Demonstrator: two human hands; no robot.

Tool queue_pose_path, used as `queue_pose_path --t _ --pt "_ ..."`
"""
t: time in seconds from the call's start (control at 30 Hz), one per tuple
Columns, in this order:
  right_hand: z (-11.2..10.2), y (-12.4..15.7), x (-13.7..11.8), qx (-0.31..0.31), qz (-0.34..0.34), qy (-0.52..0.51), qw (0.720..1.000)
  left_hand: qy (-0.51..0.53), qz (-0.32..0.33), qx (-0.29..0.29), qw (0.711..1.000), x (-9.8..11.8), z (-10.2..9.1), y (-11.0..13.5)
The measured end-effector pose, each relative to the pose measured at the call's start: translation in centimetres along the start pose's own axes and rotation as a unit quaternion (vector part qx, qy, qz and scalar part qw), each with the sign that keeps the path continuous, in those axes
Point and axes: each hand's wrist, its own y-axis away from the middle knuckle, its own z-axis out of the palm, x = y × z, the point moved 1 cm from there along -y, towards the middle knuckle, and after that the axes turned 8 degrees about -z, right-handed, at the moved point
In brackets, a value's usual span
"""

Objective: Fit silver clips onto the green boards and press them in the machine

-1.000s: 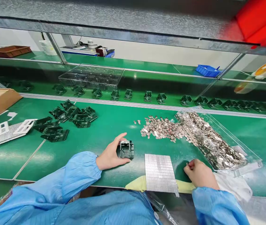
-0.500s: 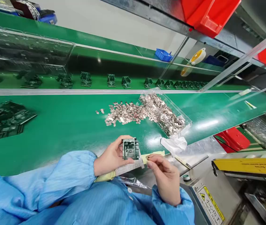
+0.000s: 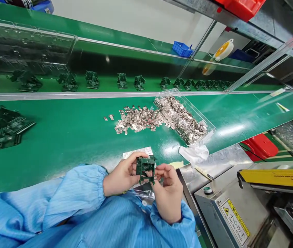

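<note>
My left hand is closed around a green circuit board frame with a square opening, held up in front of my chest. At the frame's right edge, the fingers of my right hand are pinched together on a small metal piece, mostly covered by the fingertips. Behind and below the frame lies a white sheet with a printed grid. Beyond my hands, a pile of small shiny metal pieces spreads over the green bench.
A clear plastic tray of metal pieces lies tilted beside a white cloth. Stacked green boards sit at left, and several board frames line the ledge behind. A machine with a warning label stands at right.
My right hand has moved left, bringing the small metal piece to the circuit board frame's right edge. My left hand has turned the frame slightly. The view has shifted a little.
</note>
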Motion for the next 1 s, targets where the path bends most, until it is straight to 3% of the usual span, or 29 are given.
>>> queue_pose_path --t 0.13,0.37,0.77,1.0 --pt "0.5 0.2 0.3 0.023 0.027 -0.011 0.999 -0.050 0.037 -0.027 0.998 0.0 -0.2 0.4" --pt "0.6 0.4 0.2 0.036 0.049 -0.097 0.993 -0.088 0.018 -0.030 0.996 0.2 0.0 0.8" --pt "0.6 1.6 1.1 0.037 0.013 -0.010 0.999 -0.141 0.045 0.037 0.988 0.3 0.3 0.9" --pt "0.8 1.1 1.2 0.022 0.085 -0.155 0.984 -0.177 0.029 0.073 0.981 -0.1 0.5 1.3"
